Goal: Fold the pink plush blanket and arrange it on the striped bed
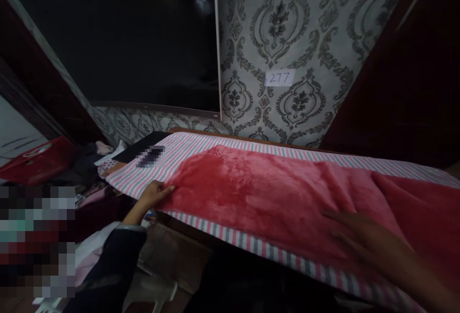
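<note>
A red plush blanket lies spread along a long surface covered with a striped cloth in pink, grey and white. At the blanket's near left corner, my left hand pinches its edge between thumb and fingers. My right hand, blurred by motion, reaches over the blanket farther right. Its fingers are stretched out and slightly apart, with nothing held; whether they press on the fabric is hard to tell. The left part of the blanket is fairly flat, while folds and creases run through it toward the right.
A pixelated dark item rests on the striped cloth's left end. Behind, a large television and a handwritten number label are on the patterned wall. A red bag and piled clothes lie left. A white plastic chair stands below.
</note>
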`<state>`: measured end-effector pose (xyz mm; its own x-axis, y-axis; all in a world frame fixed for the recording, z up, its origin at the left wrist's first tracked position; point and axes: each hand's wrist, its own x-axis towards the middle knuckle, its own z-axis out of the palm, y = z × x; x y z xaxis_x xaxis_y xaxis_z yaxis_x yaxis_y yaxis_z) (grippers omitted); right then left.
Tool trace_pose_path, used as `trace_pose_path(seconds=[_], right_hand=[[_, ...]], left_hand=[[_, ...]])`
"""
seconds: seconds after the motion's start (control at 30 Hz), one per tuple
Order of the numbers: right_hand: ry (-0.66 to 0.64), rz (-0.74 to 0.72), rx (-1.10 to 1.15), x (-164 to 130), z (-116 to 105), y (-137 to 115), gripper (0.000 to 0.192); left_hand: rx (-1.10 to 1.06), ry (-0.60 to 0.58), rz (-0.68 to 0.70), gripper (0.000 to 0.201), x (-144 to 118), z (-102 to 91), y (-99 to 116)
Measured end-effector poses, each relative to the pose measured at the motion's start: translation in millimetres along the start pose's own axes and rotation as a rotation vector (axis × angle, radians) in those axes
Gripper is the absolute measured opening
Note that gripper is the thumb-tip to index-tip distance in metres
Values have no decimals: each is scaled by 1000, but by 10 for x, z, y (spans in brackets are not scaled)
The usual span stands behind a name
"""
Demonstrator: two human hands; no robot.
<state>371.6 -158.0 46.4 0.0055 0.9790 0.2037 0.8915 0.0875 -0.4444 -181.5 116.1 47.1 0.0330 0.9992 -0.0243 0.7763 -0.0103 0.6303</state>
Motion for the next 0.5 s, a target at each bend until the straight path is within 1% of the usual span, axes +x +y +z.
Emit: trace_pose_path(seconds=[0.07, 0.13, 0.2, 0.23, 0.27, 0.3, 0.33, 0.37, 0.4, 0.43, 0.47, 0.5], right_hand=[[-82, -64, 56, 329, 44, -366, 53], [-211, -146, 163, 678, 171, -740, 47], [-341, -228, 332, 1018, 370, -1076, 45], [-385, -248, 434, 1177, 495, -1227, 47], [-403, -250, 537, 1323, 636, -1370, 53], [-390, -242, 628, 1457, 788, -1508, 65], [-369, -241, 696, 1577, 947, -1646, 82], [-322, -255, 732, 1686, 1105, -1782, 101], [-261, -280, 740, 1788, 1252, -1915, 118], [-190, -297, 750, 1888, 1378, -2039, 128], [-100, -295, 772, 1989, 1471, -2148, 129], [-6, -269, 812, 2096, 1526, -2236, 122]], left_hand=[[38, 39, 47, 49, 41, 14, 107], [-19, 76, 62, 42, 58, 42, 215], [-167, 73, 66, 38, 44, 79, 337], [-286, 38, 77, 35, 23, 102, 411], [-436, -22, 92, 34, -5, 128, 497], [-606, -100, 106, 34, -37, 158, 596], [-782, -178, 112, 36, -70, 193, 707], [-947, -239, 110, 38, -98, 232, 825], [-1090, -275, 101, 38, -117, 272, 946], [-1202, -294, 94, 37, -122, 312, 1062], [-1281, -306, 100, 35, -112, 349, 1167], [-1330, -316, 122, 34, -86, 381, 1253]])
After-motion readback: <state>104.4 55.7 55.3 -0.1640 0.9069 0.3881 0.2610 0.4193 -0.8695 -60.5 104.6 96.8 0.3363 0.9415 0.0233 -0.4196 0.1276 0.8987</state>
